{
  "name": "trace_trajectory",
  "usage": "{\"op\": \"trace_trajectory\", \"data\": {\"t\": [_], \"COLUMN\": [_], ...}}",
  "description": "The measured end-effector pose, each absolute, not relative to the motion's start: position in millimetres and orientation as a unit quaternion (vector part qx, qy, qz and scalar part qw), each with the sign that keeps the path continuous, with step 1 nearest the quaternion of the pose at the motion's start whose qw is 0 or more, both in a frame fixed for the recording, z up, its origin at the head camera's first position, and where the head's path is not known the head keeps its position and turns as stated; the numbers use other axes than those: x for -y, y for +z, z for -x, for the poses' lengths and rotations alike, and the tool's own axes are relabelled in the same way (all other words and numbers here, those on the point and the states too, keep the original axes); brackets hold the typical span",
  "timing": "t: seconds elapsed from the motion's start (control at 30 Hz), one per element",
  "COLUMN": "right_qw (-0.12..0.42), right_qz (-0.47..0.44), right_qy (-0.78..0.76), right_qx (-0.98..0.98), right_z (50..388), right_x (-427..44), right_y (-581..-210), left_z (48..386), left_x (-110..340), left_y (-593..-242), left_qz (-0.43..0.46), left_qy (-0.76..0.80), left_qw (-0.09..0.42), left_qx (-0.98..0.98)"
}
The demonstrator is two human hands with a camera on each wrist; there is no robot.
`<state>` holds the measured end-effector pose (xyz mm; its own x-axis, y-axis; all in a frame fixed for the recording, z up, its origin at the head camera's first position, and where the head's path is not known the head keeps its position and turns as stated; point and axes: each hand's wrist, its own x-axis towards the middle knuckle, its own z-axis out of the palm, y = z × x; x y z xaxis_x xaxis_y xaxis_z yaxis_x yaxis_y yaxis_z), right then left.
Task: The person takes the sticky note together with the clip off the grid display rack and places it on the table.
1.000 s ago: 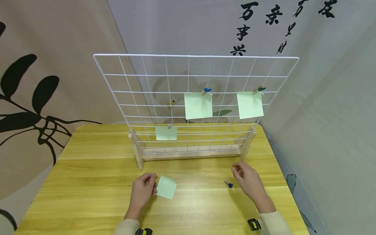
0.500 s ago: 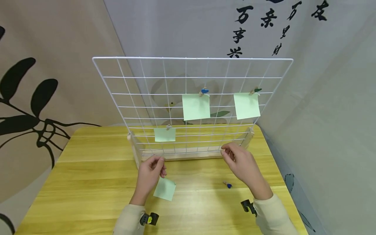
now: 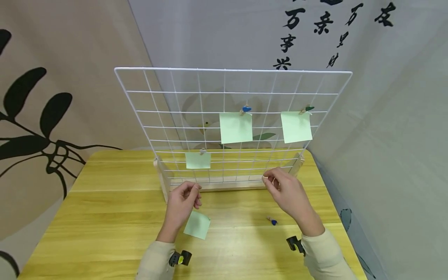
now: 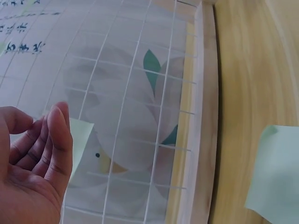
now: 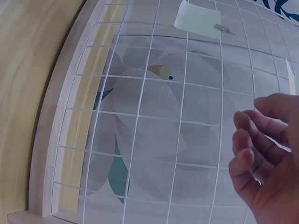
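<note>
My left hand (image 3: 182, 204) hovers over the table, with loosely bent fingers and nothing between them. Below it lies a pale green sticky note (image 3: 197, 225). In front of the grid's lower right part, my right hand (image 3: 292, 196) is raised with fingers loosely curled, also holding nothing. A small wooden clothespin with a blue heart (image 3: 273, 222) lies on the table to the left of the right forearm. On the white wire grid (image 3: 231, 70), one note (image 3: 236, 130) hangs from a blue-heart clothespin (image 3: 246, 109) and another note (image 3: 296, 128) from a green-topped clothespin (image 3: 308, 109).
A smaller-looking note (image 3: 198, 161) hangs low on the grid's left from a pale clip (image 3: 203, 151). The grid stands in a wooden base (image 3: 231, 187) across the wooden table (image 3: 115, 221). Behind it hangs a printed curtain (image 3: 210, 35).
Both hands have risen toward the grid; the left has moved off the loose note, and the right has shifted left. The notes and clothespins stay where they were.
</note>
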<state>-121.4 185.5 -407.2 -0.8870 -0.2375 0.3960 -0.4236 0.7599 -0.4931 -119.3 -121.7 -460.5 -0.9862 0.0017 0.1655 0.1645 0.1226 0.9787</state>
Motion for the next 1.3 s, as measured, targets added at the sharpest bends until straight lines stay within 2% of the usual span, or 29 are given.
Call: {"op": "trace_trajectory", "data": {"t": [0.23, 0.53, 0.8, 1.3], "right_qw": [0.164, 0.183, 0.198, 0.251], "right_qz": [-0.186, -0.199, -0.206, -0.219], "right_qy": [0.290, 0.293, 0.308, 0.290], "right_qx": [0.924, 0.917, 0.908, 0.897], "right_z": [122, 127, 128, 131], "right_x": [-183, -174, -169, -169], "right_y": [-407, -394, -388, -375], "left_z": [122, 120, 128, 131], "left_x": [117, 107, 102, 97], "left_y": [-452, -413, -420, -402], "left_qz": [0.055, 0.085, 0.096, 0.097], "left_qy": [-0.654, -0.636, -0.656, -0.672], "left_qw": [0.061, 0.079, 0.088, 0.074], "left_qx": [0.752, 0.763, 0.743, 0.730]}}
